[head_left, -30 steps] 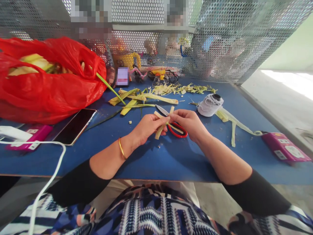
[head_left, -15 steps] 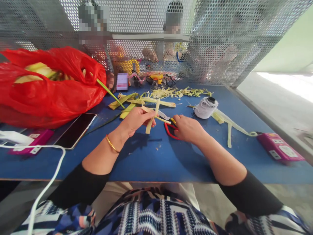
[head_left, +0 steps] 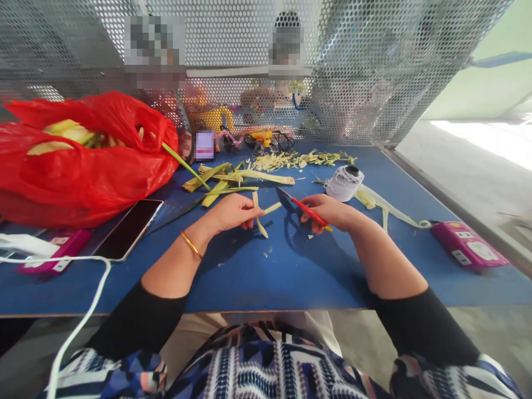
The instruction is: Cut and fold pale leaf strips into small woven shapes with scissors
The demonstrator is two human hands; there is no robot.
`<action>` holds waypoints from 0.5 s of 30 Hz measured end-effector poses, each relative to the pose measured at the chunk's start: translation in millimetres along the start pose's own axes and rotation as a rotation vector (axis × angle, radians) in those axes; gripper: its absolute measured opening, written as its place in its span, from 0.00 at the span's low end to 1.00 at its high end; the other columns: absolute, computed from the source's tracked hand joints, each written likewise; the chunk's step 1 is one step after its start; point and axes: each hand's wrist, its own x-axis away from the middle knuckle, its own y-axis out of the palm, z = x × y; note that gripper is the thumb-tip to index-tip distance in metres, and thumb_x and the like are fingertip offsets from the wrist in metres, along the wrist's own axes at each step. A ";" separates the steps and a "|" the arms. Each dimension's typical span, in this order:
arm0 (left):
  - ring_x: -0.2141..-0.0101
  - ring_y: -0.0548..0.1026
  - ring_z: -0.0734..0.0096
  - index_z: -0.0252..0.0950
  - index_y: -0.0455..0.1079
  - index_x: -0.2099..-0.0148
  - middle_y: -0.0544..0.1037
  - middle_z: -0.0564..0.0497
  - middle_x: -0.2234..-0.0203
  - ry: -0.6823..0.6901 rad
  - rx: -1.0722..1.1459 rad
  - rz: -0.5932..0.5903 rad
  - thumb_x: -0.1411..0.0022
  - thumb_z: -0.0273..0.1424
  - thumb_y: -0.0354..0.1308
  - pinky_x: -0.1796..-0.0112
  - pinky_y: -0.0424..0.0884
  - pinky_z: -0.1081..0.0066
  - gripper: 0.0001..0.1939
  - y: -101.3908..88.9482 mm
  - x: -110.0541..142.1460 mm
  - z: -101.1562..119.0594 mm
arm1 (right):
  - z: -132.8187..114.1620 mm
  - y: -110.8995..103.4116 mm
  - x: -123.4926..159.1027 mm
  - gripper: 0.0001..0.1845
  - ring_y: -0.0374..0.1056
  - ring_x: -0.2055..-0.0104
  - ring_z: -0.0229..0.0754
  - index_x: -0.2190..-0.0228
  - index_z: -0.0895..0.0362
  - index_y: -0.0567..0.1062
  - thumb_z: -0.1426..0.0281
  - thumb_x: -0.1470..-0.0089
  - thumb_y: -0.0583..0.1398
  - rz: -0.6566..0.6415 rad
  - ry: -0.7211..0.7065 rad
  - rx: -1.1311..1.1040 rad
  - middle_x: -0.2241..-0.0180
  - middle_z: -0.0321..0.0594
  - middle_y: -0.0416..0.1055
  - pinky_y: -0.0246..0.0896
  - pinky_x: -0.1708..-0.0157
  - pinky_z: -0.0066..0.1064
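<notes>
Between the thumb and fingers of my left hand [head_left: 236,213] are pinched pale yellow-green leaf strips [head_left: 272,209], crossed over one another. My right hand [head_left: 328,212] is wrapped around scissors [head_left: 310,210] with red and yellow handles, their dark blades pointing up and left toward the strips but apart from them. Beyond my left hand lies a pile of flat leaf strips [head_left: 266,177]. Small cut leaf pieces [head_left: 276,161] are spread farther back. A white thread spool [head_left: 344,184] stands just past my right hand.
A red plastic bag [head_left: 137,183] of leaves fills the left side, with a phone [head_left: 128,230] before it. White cable [head_left: 100,288] crosses the lower left. A magenta packet [head_left: 469,245] sits at right. Behind the blue table [head_left: 257,282] rises a perforated metal screen [head_left: 233,39], people beyond it.
The scissors have moved away from the strips and turned in my right hand, blades now up-left. One long strip end no longer extends toward my right hand. The view has shifted slightly.
</notes>
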 end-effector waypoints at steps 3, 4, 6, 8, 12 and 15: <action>0.71 0.77 0.64 0.37 0.77 0.67 0.79 0.47 0.75 0.011 -0.332 0.226 0.41 0.48 0.59 0.70 0.70 0.69 0.19 -3.4 0.7 1.0 | 3.4 -2.1 -2.4 0.04 0.57 0.87 0.30 0.70 0.59 0.73 0.77 0.52 0.61 0.045 0.015 -0.152 0.83 0.30 0.66 0.63 0.82 0.26; 0.66 0.78 0.60 0.37 0.78 0.61 0.81 0.45 0.70 0.038 -0.436 0.384 0.41 0.50 0.58 0.67 0.71 0.68 0.21 -4.3 0.0 3.1 | 4.1 -2.5 -3.6 0.03 0.55 0.87 0.29 0.70 0.59 0.73 0.75 0.50 0.63 0.052 0.019 -0.184 0.84 0.29 0.64 0.63 0.82 0.26; 0.55 0.77 0.56 0.36 0.76 0.52 0.81 0.41 0.58 0.118 -0.573 0.658 0.36 0.46 0.54 0.59 0.71 0.64 0.21 -6.0 -5.6 10.2 | 5.5 -3.8 -6.1 0.08 0.53 0.87 0.29 0.69 0.59 0.74 0.69 0.50 0.66 0.057 0.032 -0.211 0.84 0.27 0.61 0.65 0.82 0.27; 0.51 0.75 0.58 0.35 0.74 0.46 0.79 0.41 0.52 0.186 -0.645 0.722 0.33 0.35 0.52 0.53 0.69 0.64 0.17 -7.2 -18.5 19.8 | 7.7 -6.3 -8.4 0.16 0.55 0.86 0.30 0.66 0.59 0.75 0.64 0.54 0.70 0.048 0.031 -0.185 0.84 0.26 0.60 0.67 0.80 0.28; 0.49 0.74 0.55 0.33 0.78 0.52 0.80 0.40 0.54 0.269 -0.870 0.469 0.35 0.29 0.51 0.49 0.67 0.63 0.16 -5.8 -61.5 39.6 | 12.5 -12.0 -9.4 0.27 0.63 0.83 0.34 0.62 0.60 0.75 0.59 0.62 0.74 0.071 -0.020 -0.023 0.84 0.28 0.64 0.64 0.81 0.26; 0.49 0.75 0.53 0.30 0.78 0.52 0.79 0.36 0.53 0.216 -0.924 0.322 0.33 0.34 0.50 0.49 0.67 0.61 0.18 -0.9 -93.3 48.9 | 13.5 -13.2 -7.0 0.29 0.67 0.80 0.35 0.60 0.60 0.74 0.59 0.61 0.74 0.111 -0.040 0.004 0.79 0.33 0.71 0.62 0.82 0.24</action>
